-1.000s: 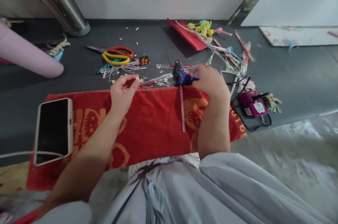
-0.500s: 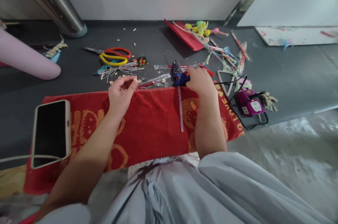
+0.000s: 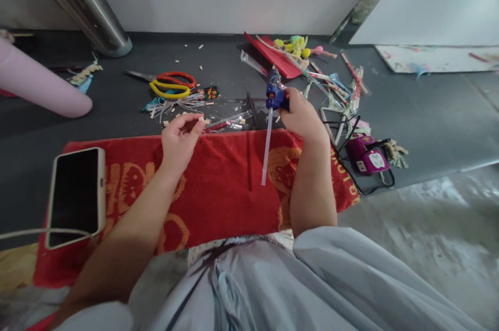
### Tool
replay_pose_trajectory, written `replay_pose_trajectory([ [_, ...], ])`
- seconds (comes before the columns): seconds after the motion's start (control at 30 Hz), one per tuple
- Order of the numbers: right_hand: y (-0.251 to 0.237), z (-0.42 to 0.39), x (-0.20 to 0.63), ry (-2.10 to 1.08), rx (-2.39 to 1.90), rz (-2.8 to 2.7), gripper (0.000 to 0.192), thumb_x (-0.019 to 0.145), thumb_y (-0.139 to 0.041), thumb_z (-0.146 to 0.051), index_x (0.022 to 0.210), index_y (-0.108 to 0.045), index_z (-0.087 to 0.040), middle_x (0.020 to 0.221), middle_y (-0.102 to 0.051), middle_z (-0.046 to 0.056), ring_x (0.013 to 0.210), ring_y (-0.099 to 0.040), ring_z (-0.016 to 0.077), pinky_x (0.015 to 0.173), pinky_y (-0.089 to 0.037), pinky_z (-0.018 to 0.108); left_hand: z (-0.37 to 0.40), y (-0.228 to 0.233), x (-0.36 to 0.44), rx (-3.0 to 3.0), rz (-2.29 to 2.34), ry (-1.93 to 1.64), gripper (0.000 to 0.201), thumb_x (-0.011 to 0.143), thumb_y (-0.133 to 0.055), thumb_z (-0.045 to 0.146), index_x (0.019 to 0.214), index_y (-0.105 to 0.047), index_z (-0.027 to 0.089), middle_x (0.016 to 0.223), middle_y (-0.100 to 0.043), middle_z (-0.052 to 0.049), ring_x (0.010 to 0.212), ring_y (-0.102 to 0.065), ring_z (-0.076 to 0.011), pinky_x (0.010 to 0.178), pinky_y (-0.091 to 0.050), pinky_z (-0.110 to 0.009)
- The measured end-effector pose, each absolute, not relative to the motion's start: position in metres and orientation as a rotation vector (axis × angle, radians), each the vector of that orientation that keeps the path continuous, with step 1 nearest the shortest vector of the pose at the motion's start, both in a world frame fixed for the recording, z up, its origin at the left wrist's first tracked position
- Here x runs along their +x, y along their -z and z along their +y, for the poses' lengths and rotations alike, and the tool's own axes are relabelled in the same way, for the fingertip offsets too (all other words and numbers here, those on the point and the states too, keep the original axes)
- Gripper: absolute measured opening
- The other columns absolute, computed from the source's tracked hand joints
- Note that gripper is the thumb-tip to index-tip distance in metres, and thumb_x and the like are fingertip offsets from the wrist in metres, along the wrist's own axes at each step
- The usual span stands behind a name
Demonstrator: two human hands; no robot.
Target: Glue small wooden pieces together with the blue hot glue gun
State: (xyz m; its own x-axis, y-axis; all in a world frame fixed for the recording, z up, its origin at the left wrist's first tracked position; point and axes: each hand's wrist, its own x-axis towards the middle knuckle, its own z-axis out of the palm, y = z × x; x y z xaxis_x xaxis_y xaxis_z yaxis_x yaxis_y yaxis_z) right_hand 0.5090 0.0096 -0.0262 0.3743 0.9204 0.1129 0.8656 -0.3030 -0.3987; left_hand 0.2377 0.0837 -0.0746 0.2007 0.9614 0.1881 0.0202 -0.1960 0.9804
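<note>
My right hand (image 3: pixel 302 115) is wrapped round the handle of a blue hot glue gun (image 3: pixel 274 91), raised over the table with its nozzle pointing away from me. A clear glue stick (image 3: pixel 267 146) sticks out of its back end over the red towel (image 3: pixel 226 180). Between thumb and fingertips, my left hand (image 3: pixel 180 138) pinches a small cream-coloured piece (image 3: pixel 201 120) just past the towel's far edge. Close beyond that hand lie a clear plastic wrapper (image 3: pixel 237 119) with something red in it and several small pale bits.
Scissors (image 3: pixel 171 84) with red and yellow handles lie beside white strings (image 3: pixel 175 104). A phone (image 3: pixel 76 196) rests on the towel at left. Farther right are red paper (image 3: pixel 271 55), wrapped sticks (image 3: pixel 357 89) and a purple power block (image 3: pixel 366 154) with a black cord.
My right hand has lifted the glue gun off the table, and the glue stick's lower end has swung slightly left. The left hand keeps its pinch almost unmoved.
</note>
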Motion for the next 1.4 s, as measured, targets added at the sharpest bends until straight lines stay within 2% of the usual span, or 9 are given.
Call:
replay_pose_trajectory([
  [0.27, 0.020, 0.012, 0.501, -0.376, -2.331, -1.434, 0.034, 0.086, -0.051, -0.040, 0.110, -0.057, -0.018, 0.102, -0.068, 0.015, 0.091, -0.062, 0.0302, 0.080, -0.048, 0.044, 0.083, 0.073, 0.237, 1.467, 1.002, -1.170, 0.025, 0.076, -0.072, 0.039, 0.093, -0.070, 0.021, 0.091, -0.071, -0.003, 0.080, -0.068, -0.0138, 0.075, -0.058, -0.029],
  [0.43, 0.019, 0.013, 0.499, -0.433, -2.361, -1.413, 0.026, 0.089, -0.048, -0.042, 0.094, -0.060, -0.019, 0.094, -0.067, 0.012, 0.088, -0.062, 0.0276, 0.082, -0.046, 0.042, 0.083, 0.073, 0.237, 1.479, 0.993, -1.174, 0.024, 0.077, -0.071, 0.038, 0.094, -0.069, 0.021, 0.093, -0.071, -0.004, 0.081, -0.068, -0.0140, 0.074, -0.058, -0.028],
  [0.63, 0.026, 0.017, 0.506, -0.642, -2.231, -1.271, 0.025, 0.086, -0.051, -0.045, 0.089, -0.059, -0.021, 0.072, -0.061, 0.004, 0.067, -0.058, 0.0192, 0.072, -0.048, 0.038, 0.083, 0.071, 0.238, 1.456, 0.988, -1.172, 0.023, 0.076, -0.072, 0.037, 0.093, -0.070, 0.021, 0.092, -0.072, -0.003, 0.079, -0.068, -0.0130, 0.074, -0.057, -0.027],
  [0.8, 0.029, 0.019, 0.505, -0.572, -2.197, -1.260, 0.027, 0.086, -0.049, -0.047, 0.088, -0.058, -0.022, 0.067, -0.058, 0.002, 0.063, -0.057, 0.0191, 0.068, -0.049, 0.038, 0.083, 0.071, 0.237, 1.479, 1.006, -1.167, 0.025, 0.077, -0.071, 0.040, 0.093, -0.069, 0.022, 0.091, -0.072, -0.004, 0.078, -0.067, -0.0134, 0.072, -0.057, -0.028],
  [0.9, 0.027, 0.018, 0.504, -0.463, -2.122, -1.274, 0.028, 0.087, -0.048, -0.046, 0.091, -0.060, -0.021, 0.072, -0.061, 0.003, 0.066, -0.059, 0.0207, 0.071, -0.050, 0.039, 0.083, 0.072, 0.237, 1.502, 1.013, -1.169, 0.026, 0.077, -0.070, 0.042, 0.093, -0.069, 0.022, 0.092, -0.072, -0.004, 0.078, -0.067, -0.0138, 0.073, -0.057, -0.028],
  [1.0, 0.025, 0.017, 0.503, -0.351, -2.089, -1.354, 0.029, 0.083, -0.054, -0.042, 0.101, -0.062, -0.021, 0.091, -0.068, 0.007, 0.084, -0.063, 0.0251, 0.081, -0.050, 0.042, 0.083, 0.074, 0.236, 1.555, 1.019, -1.153, 0.027, 0.079, -0.068, 0.043, 0.095, -0.068, 0.022, 0.094, -0.072, -0.004, 0.081, -0.067, -0.0145, 0.074, -0.058, -0.029],
  [1.13, 0.024, 0.017, 0.499, -0.288, -1.953, -1.628, 0.042, 0.073, -0.059, -0.026, 0.115, -0.060, -0.019, 0.111, -0.068, 0.009, 0.101, -0.062, 0.0278, 0.092, -0.048, 0.043, 0.081, 0.070, 0.234, 1.707, 1.014, -1.153, 0.026, 0.083, -0.064, 0.043, 0.097, -0.066, 0.021, 0.099, -0.070, -0.005, 0.085, -0.067, -0.0151, 0.072, -0.057, -0.027],
  [1.23, 0.025, 0.019, 0.494, -0.268, -1.863, -1.797, 0.046, 0.067, -0.057, -0.017, 0.113, -0.062, -0.018, 0.111, -0.068, 0.010, 0.102, -0.061, 0.0279, 0.093, -0.047, 0.043, 0.078, 0.063, 0.232, 1.876, 0.960, -1.202, 0.024, 0.086, -0.061, 0.043, 0.095, -0.065, 0.021, 0.109, -0.069, -0.006, 0.098, -0.066, -0.0167, 0.078, -0.057, -0.028],
  [1.4, 0.028, 0.022, 0.484, -0.315, -1.792, -1.892, 0.047, 0.066, -0.056, -0.015, 0.112, -0.063, -0.018, 0.105, -0.065, 0.010, 0.098, -0.060, 0.0263, 0.091, -0.047, 0.042, 0.073, 0.055, 0.231, 2.148, 0.830, -1.146, 0.021, 0.090, -0.057, 0.040, 0.097, -0.066, 0.022, 0.126, -0.066, -0.007, 0.112, -0.064, -0.0201, 0.088, -0.057, -0.033],
])
